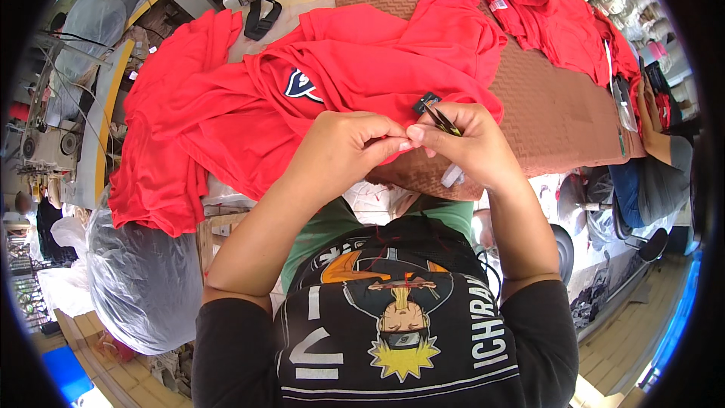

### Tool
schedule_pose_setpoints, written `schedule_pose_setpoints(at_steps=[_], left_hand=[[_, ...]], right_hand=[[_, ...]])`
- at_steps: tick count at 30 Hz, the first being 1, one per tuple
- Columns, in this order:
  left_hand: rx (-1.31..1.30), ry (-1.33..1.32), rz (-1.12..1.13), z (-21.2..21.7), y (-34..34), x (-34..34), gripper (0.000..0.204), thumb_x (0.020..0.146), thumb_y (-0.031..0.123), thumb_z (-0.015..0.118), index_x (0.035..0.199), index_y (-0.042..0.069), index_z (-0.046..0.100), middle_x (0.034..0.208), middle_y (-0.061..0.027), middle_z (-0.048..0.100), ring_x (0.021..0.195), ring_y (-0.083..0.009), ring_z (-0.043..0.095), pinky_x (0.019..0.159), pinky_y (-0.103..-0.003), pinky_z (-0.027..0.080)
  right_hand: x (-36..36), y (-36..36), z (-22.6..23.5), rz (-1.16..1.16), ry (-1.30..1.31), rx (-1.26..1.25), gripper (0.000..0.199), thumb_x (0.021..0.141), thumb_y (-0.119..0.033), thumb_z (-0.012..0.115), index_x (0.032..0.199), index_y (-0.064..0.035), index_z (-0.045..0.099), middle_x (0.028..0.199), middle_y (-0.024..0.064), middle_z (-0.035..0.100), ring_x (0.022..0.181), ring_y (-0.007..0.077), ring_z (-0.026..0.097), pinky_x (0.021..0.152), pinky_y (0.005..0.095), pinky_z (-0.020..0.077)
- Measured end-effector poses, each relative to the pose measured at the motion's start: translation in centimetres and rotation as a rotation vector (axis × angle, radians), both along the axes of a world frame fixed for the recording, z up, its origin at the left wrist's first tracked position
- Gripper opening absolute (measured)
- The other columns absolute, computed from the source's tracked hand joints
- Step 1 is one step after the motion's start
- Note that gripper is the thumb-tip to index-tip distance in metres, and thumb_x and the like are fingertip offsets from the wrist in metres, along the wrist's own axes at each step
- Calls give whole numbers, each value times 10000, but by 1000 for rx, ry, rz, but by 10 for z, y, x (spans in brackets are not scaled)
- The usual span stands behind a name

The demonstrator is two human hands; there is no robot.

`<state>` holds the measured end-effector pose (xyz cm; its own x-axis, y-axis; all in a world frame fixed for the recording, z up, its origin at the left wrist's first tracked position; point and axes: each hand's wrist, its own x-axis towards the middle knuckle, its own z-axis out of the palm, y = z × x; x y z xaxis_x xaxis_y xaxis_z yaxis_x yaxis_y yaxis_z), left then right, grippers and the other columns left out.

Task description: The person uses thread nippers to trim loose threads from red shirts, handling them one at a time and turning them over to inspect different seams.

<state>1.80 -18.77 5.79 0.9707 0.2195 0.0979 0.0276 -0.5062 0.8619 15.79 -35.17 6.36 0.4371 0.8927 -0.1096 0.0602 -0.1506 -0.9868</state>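
Observation:
A red shirt (362, 75) with a dark blue and white chest patch (300, 85) lies spread over the brown textured table cover (559, 113) in front of me. My left hand (343, 147) pinches a fold of its red cloth at the near edge. My right hand (464, 143) meets it fingertip to fingertip and holds small thread snips (442, 117), whose dark blades point up to the left beside a small black label (425, 102) on the shirt. Both hands touch each other over the cloth.
More red shirts (529, 0) are heaped at the back right, and another (162, 151) hangs off the table's left side. Black straps (257, 7) lie at the back. A grey plastic-wrapped bundle (140, 272) sits at lower left. Another person (657, 159) sits at the right edge.

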Motion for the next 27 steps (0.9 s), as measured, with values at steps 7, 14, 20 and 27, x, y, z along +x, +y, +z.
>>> schedule_pose_setpoints(at_steps=[7, 14, 20, 27], left_hand=[[-96, 72, 81, -7, 2, 1, 144, 938, 150, 655, 969, 10, 664, 751, -3, 645, 699, -29, 544, 623, -221, 447], [-194, 53, 98, -18, 7, 2, 170, 974, 179, 613, 1004, 12, 629, 784, 10, 622, 724, -42, 536, 651, -229, 454], [-164, 39, 76, -10, 4, 1, 182, 978, 189, 606, 997, 9, 632, 773, 8, 612, 722, -42, 529, 659, -231, 460], [-39, 34, 84, -4, -1, 3, 157, 962, 164, 621, 994, 11, 634, 805, -39, 663, 750, -60, 579, 686, -248, 482]], right_hand=[[2, -3, 16, -126, -677, 117, 214, 864, -178, 711, 989, -18, 644, 828, 96, 637, 719, 213, 619, 656, 321, 485], [-2, -17, 24, 67, -837, 99, 218, 803, -125, 738, 979, -24, 658, 885, 125, 647, 801, 307, 657, 688, 355, 503], [-4, -13, 22, 51, -920, 54, 210, 785, -112, 749, 962, -29, 672, 851, 125, 638, 778, 322, 648, 652, 360, 498], [-6, -6, 21, 64, -933, 82, 175, 783, -111, 743, 921, -40, 664, 848, 122, 637, 745, 325, 633, 632, 378, 486]])
